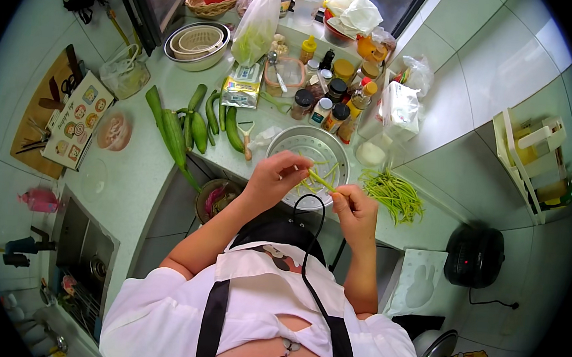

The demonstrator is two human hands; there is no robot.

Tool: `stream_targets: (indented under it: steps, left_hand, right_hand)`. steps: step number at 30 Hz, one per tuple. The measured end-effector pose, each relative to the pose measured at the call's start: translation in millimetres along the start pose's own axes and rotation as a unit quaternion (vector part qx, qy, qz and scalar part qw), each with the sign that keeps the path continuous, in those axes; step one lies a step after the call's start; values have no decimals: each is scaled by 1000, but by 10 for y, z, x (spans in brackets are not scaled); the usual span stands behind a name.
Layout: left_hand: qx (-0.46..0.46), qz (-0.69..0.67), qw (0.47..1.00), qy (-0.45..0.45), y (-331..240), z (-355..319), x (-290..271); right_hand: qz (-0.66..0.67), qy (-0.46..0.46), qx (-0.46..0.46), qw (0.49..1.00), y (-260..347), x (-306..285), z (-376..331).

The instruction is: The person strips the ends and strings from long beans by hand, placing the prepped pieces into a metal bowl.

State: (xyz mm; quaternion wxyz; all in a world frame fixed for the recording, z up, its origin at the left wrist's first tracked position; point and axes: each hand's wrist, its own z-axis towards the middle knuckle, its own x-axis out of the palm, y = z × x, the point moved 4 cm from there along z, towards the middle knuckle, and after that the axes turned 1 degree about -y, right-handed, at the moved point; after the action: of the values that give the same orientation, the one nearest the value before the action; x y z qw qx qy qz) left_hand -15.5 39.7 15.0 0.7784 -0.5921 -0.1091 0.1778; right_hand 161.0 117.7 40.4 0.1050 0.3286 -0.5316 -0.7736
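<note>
Between my two hands a thin green vegetable stem (322, 182) is stretched over a round steel colander (345, 153). The fingertips of my left hand (274, 179) pinch its upper left end. My right hand (356, 213) is closed on the other end, with thumb and fingers together. Several short green pieces lie in the colander, partly hidden by my left hand. Just right of the colander sits a pile of long green stems (394, 196) on the counter. A peeler with a wooden handle (247, 150) rests to the left of the colander.
Luffas and cucumbers (173, 131) lie on the left counter. Spice jars (320, 111) crowd behind the colander. A bin (208, 203) stands below the counter edge, near my left forearm. A black cable (306, 263) hangs before my apron. A sink (88, 251) is at far left.
</note>
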Motion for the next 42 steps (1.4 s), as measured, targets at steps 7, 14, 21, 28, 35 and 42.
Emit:
stream_targets:
  steps: [7, 14, 21, 28, 35, 42]
  left_hand:
    - [40, 52, 998, 12, -98, -36, 72]
    - [112, -7, 992, -49, -80, -63, 170]
    - [113, -28, 992, -38, -64, -101, 171]
    - [72, -46, 994, -67, -54, -145, 202]
    - [90, 63, 992, -65, -82, -125, 148]
    - [31, 39, 996, -77, 90, -140, 127]
  right_hand:
    - [-24, -20, -41, 999, 69, 116, -26]
    - [-4, -8, -64, 998, 101, 203, -46]
    - [24, -12, -55, 998, 69, 205, -58]
    - [-18, -28, -52, 998, 112, 199, -18]
    - [-33, -51, -5, 998, 54, 208, -7]
    - [-116, -89, -87, 985, 137, 286, 16]
